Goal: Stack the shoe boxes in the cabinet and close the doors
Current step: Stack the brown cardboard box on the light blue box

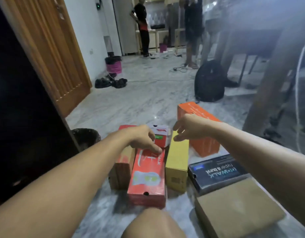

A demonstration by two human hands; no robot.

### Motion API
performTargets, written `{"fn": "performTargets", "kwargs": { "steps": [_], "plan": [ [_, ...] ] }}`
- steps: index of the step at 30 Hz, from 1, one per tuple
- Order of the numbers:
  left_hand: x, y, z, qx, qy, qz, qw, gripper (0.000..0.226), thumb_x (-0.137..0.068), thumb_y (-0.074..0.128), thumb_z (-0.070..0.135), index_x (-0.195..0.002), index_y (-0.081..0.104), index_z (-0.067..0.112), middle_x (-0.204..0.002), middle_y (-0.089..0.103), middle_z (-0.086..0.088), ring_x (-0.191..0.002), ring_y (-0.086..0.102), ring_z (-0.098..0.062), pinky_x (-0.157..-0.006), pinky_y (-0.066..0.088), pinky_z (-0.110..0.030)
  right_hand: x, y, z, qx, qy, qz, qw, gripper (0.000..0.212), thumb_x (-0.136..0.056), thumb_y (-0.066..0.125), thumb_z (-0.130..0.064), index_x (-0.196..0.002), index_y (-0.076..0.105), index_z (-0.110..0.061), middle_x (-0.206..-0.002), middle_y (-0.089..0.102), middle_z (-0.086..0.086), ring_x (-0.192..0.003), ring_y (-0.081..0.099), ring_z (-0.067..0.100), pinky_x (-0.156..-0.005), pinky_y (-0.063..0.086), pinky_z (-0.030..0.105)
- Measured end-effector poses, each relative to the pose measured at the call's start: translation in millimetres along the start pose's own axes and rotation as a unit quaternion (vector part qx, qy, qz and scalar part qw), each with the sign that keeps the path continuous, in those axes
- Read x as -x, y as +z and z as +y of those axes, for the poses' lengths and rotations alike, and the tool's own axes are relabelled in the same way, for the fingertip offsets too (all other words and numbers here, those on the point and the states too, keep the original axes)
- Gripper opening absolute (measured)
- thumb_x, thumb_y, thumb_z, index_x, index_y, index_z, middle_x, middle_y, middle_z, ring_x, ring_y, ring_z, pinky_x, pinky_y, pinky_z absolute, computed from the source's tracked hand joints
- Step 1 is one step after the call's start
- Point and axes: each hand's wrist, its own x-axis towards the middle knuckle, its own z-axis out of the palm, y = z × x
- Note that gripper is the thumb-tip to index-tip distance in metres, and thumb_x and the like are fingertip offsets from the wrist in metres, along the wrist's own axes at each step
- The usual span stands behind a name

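the shoe boxes sit close together on the floor (148, 100). the left hand (145, 138) rests open on the red box (148, 176). the right hand (187, 127) hangs open over the yellow box (176, 162).

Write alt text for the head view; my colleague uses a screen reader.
Two bare hands reach over shoe boxes lying on a marble floor: the left hand touches a red box, the right hand hovers open above a yellow box. An orange box, a dark blue box and a brown box lie to the right.
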Motion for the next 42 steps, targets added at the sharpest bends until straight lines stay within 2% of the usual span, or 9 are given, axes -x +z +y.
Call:
{"fn": "performTargets", "kwargs": {
  "steps": [6,13,17,22,28,32,35,38,42],
  "plan": [
    [-60.0,79.3,65.4,0.002,0.068,-0.094,0.993,0.075,-0.074,0.078,0.049,-0.134,0.054,0.011,-0.133,0.058,-0.006,-0.117,0.058,-0.023,-0.100,0.048,-0.038,42.8,42.9,119.3,-0.033,0.106,-0.023,0.994,0.033,-0.079,0.075,-0.036,-0.102,0.073,-0.013,-0.098,0.073,0.001,-0.088,0.067,0.021,-0.076,0.054,0.033],
    [-111.4,179.6,85.5,0.015,0.087,-0.192,0.977,0.041,-0.073,0.080,0.045,-0.095,0.068,0.012,-0.091,0.068,0.001,-0.088,0.064,-0.018,-0.078,0.051,-0.031,76.8,104.0,225.5,-0.096,0.251,-0.054,0.962,0.045,-0.080,0.076,-0.031,-0.118,0.066,-0.008,-0.105,0.070,0.007,-0.083,0.067,0.024,-0.069,0.061,0.040],
    [-132.9,230.3,79.4,0.101,0.009,-0.215,0.971,0.050,-0.075,0.079,0.041,-0.109,0.059,0.011,-0.095,0.057,-0.004,-0.073,0.053,-0.016,-0.057,0.043,-0.027,85.7,135.1,269.3,-0.102,0.330,-0.047,0.937,0.058,-0.080,0.075,-0.035,-0.129,0.058,-0.009,-0.130,0.060,0.007,-0.118,0.057,0.024,-0.095,0.046,0.029],
    [-147.6,274.9,76.4,0.231,-0.116,-0.206,0.944,0.055,-0.083,0.072,0.037,-0.120,0.042,0.009,-0.116,0.049,-0.006,-0.098,0.055,-0.025,-0.074,0.049,-0.034,84.9,167.5,305.5,-0.133,0.415,-0.047,0.899,0.070,-0.079,0.075,-0.036,-0.136,0.045,-0.008,-0.137,0.053,0.011,-0.124,0.051,0.028,-0.095,0.042,0.031],
    [-145.4,305.9,73.3,0.412,-0.237,-0.286,0.832,0.016,-0.092,0.060,0.024,-0.101,0.051,0.015,-0.054,0.058,0.004,-0.038,0.040,-0.010,-0.059,0.038,-0.028,89.6,193.5,326.3,-0.146,0.485,-0.064,0.860,0.073,-0.073,0.079,-0.039,-0.128,0.046,-0.004,-0.117,0.060,0.012,-0.104,0.058,0.028,-0.082,0.049,0.034],
    [-133.9,312.4,78.0,0.440,-0.206,-0.292,0.824,0.045,-0.076,0.073,0.022,-0.116,0.055,0.010,-0.073,0.049,-0.006,-0.065,0.060,-0.015,-0.069,0.055,-0.045,98.0,193.2,323.3,-0.165,0.516,-0.082,0.836,0.042,-0.078,0.077,-0.033,-0.102,0.062,-0.002,-0.096,0.066,0.013,-0.074,0.058,0.021,-0.052,0.044,0.033],
    [-124.2,303.8,81.4,0.427,-0.183,-0.273,0.842,0.037,-0.079,0.073,0.021,-0.111,0.057,0.014,-0.085,0.053,-0.008,-0.084,0.061,-0.020,-0.081,0.053,-0.052,108.1,173.8,318.5,-0.160,0.518,-0.068,0.838,0.042,-0.079,0.076,-0.034,-0.102,0.061,-0.004,-0.097,0.065,0.013,-0.068,0.053,0.019,-0.043,0.033,0.031],
    [-114.2,286.0,86.4,0.409,-0.153,-0.248,0.865,0.033,-0.081,0.073,0.025,-0.108,0.056,0.018,-0.106,0.059,-0.011,-0.109,0.057,-0.025,-0.076,0.052,-0.047,118.9,145.9,312.3,-0.138,0.490,-0.035,0.860,0.047,-0.074,0.077,-0.043,-0.102,0.062,-0.008,-0.093,0.065,0.009,-0.075,0.057,0.020,-0.053,0.041,0.030],
    [-99.6,250.2,89.8,0.398,-0.101,-0.221,0.885,0.037,-0.076,0.078,0.032,-0.106,0.062,0.017,-0.104,0.057,-0.002,-0.110,0.056,-0.023,-0.067,0.047,-0.037,124.8,102.5,295.2,-0.139,0.444,0.040,0.884,0.055,-0.070,0.080,-0.048,-0.103,0.065,-0.006,-0.099,0.065,0.013,-0.088,0.061,0.030,-0.080,0.054,0.043]
  ]
}}
